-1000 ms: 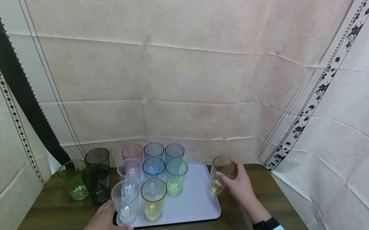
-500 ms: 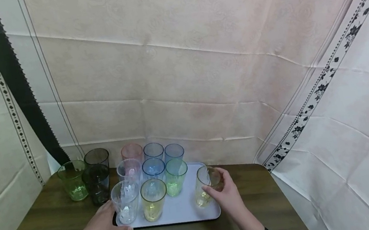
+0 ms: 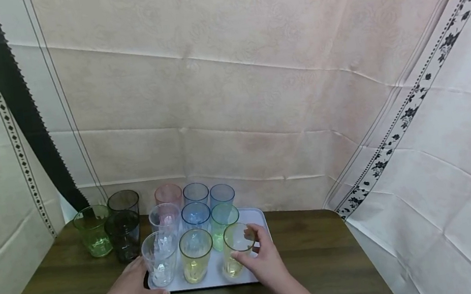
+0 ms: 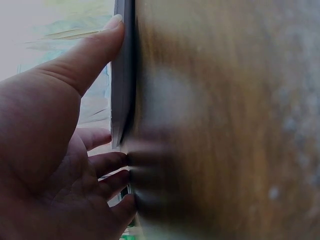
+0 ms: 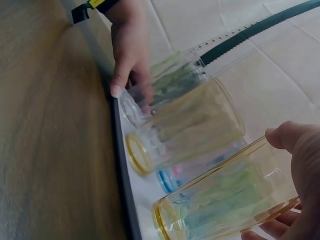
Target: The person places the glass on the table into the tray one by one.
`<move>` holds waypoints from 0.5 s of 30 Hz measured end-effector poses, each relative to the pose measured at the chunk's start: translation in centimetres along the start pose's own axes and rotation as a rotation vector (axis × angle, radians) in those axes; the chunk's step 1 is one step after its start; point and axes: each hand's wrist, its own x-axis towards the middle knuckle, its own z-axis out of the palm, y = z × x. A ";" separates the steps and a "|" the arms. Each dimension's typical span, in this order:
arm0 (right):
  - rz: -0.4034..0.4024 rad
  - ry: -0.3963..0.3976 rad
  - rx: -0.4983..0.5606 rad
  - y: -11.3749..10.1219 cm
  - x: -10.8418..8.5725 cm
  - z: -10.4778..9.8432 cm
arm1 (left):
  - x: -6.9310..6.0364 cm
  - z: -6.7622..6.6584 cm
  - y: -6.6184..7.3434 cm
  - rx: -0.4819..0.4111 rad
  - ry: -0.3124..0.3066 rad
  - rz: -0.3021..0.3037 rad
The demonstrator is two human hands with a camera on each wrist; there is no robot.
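My right hand (image 3: pixel 261 258) grips a yellow-tinted glass (image 3: pixel 234 261) near its rim, thumb on the near side and fingers round the far side. The glass is upright at the front of the white tray (image 3: pixel 251 218); whether its base touches the tray is hard to tell. To its left stands another yellow glass (image 3: pixel 196 259), and behind it a green glass (image 3: pixel 222 228). At the tray's front left corner my left hand (image 3: pixel 131 290) holds the edge, thumb along the front side (image 4: pixel 117 85). A clear glass (image 3: pixel 160 266) stands beside that hand.
Farther back on the tray are blue glasses (image 3: pixel 196 215), a pink glass (image 3: pixel 168 193) and a clear glass (image 3: pixel 164 216). Left of the tray, a green glass (image 3: pixel 97 234) and dark glasses (image 3: pixel 123 236) stand on the wooden table (image 3: pixel 315 241). Cloth curtains (image 3: pixel 211 95) surround it.
My right hand has carried the yellow glass left, from beyond the tray's right edge to beside the other yellow glass. The left hand stays at the tray corner.
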 end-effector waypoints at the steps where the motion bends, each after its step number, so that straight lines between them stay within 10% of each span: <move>1: -0.001 -0.004 -0.002 0.0 0.0 0.3 | 0.0 0.0 0.0 -0.001 0.000 -0.001; 15: 0.060 -0.028 0.003 0.3 0.1 2.0 | -0.1 0.0 0.0 -0.004 -0.006 -0.011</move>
